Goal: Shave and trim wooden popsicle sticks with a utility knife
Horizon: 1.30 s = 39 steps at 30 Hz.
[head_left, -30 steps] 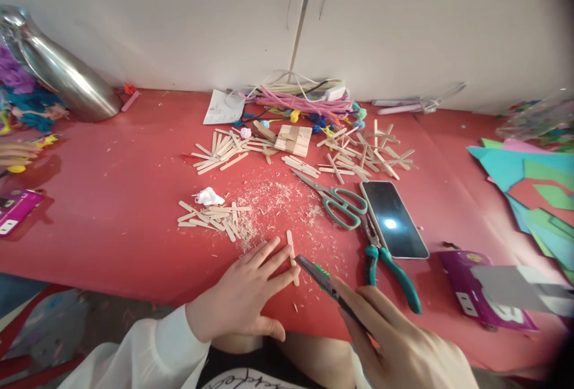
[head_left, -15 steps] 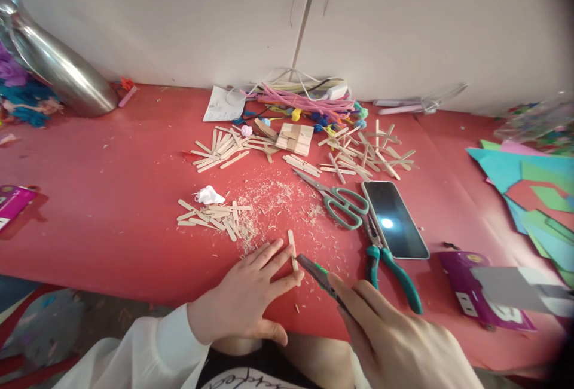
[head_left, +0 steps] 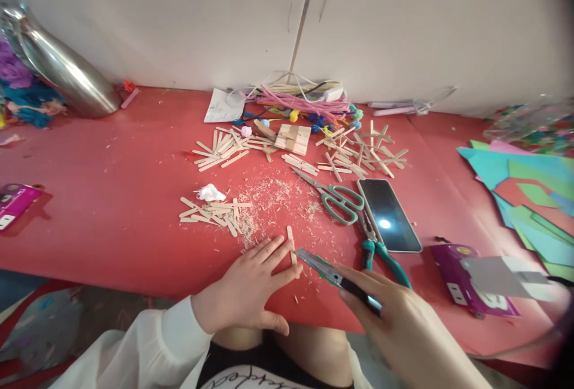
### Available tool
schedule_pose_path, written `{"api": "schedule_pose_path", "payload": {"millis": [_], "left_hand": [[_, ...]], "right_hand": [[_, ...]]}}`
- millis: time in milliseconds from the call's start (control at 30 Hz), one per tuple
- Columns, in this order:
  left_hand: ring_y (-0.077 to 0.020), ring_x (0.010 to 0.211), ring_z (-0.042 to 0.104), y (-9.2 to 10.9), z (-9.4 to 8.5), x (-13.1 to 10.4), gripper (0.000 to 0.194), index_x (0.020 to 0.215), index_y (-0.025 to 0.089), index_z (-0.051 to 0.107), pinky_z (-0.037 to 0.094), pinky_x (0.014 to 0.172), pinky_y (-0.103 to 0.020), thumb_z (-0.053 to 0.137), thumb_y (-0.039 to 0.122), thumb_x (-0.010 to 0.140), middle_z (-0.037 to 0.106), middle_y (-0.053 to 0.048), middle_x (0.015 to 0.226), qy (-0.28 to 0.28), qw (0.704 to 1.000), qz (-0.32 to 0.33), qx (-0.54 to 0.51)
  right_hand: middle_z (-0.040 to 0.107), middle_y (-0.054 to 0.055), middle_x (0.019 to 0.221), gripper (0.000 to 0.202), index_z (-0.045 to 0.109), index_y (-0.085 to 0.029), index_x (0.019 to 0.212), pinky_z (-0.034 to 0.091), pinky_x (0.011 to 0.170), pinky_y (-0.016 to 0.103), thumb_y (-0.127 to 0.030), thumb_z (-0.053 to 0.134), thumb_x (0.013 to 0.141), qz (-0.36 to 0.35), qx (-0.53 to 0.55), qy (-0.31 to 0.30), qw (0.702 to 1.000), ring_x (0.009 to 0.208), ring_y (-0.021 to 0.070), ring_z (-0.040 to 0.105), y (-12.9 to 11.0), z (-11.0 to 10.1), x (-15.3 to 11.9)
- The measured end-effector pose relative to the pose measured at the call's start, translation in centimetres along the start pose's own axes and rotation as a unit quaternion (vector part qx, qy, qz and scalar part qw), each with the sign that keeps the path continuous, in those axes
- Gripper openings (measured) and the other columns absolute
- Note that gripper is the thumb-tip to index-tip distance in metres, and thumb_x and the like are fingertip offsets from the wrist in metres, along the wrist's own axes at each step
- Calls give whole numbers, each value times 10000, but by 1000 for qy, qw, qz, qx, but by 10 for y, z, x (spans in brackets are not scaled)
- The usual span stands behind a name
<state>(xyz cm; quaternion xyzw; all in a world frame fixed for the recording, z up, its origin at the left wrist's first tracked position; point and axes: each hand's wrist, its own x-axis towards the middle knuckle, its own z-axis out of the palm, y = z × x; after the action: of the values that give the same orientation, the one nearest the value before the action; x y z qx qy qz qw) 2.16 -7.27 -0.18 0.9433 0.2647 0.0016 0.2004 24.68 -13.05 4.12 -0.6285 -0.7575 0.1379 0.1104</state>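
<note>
My left hand (head_left: 251, 287) lies flat with fingers spread on the red table, its fingertips against a small wooden craft stick (head_left: 290, 239) near the front edge. In my right hand (head_left: 381, 305) is a utility knife (head_left: 329, 274), its blade pointing left with the tip close to the stick; whether it touches the wood I cannot tell. Wood shavings (head_left: 273, 195) are scattered beyond my left hand. A pile of craft sticks (head_left: 215, 213) lies ahead of that hand, beside a crumpled white lump (head_left: 210, 192).
Scissors (head_left: 338, 201), teal-handled pliers (head_left: 374, 248) and a phone (head_left: 390, 216) lie to the right. Further back are more craft sticks (head_left: 224, 147), a joined stick panel (head_left: 292, 139) and pink strands (head_left: 300, 101). A metal jug (head_left: 67, 66) stands back left; coloured paper (head_left: 484, 168) lies right.
My right hand has turned the utility knife so more of its blade and handle shows, and has moved slightly right. The left hand stays on the stick. The view has shifted a little.
</note>
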Motion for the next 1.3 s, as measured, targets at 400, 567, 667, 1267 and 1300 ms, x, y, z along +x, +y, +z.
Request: {"api": "schedule_pose_path", "payload": {"millis": [400,567,667,1267,1300], "left_hand": [[-304,1329,87,3,-2,-2,781,1347,257,303,210,1024,-482,410,706,717,161,-100,1456,4,1000,-14,-1],[-326,1323,99,4,-2,0,754,1332,259,339,221,1012,-503,419,694,722,153,-89,1459,4,1000,-16,8],[-329,1325,85,4,-5,1,766,1330,257,343,219,1009,-511,446,693,708,128,-110,1462,2,1000,-12,11],[-285,1336,10,-2,-1,6,802,1362,254,275,122,1055,-453,382,720,718,84,-102,1467,2,1000,7,6],[-286,1336,9,-2,-1,6,800,1362,256,275,122,1054,-453,381,720,719,82,-105,1467,2,1000,9,6]], "right_hand": [[680,16,835,360,632,-199,1087,399,303,193,-253,336,891,8,-142,131,981,402,77,566,-22,28,-38],[684,30,942,368,604,-229,1143,387,288,187,-232,370,859,-17,-203,120,972,361,66,534,-17,20,-43],[689,15,883,359,615,-234,1127,373,292,169,-257,370,866,-27,-192,122,974,383,63,547,-17,19,-40],[664,-5,818,364,599,-219,1137,363,291,183,-266,337,890,-15,-182,106,977,410,68,561,-13,21,-33],[664,1,812,365,603,-212,1131,359,289,179,-266,335,889,-26,-182,113,976,409,66,558,-12,21,-33]]}}
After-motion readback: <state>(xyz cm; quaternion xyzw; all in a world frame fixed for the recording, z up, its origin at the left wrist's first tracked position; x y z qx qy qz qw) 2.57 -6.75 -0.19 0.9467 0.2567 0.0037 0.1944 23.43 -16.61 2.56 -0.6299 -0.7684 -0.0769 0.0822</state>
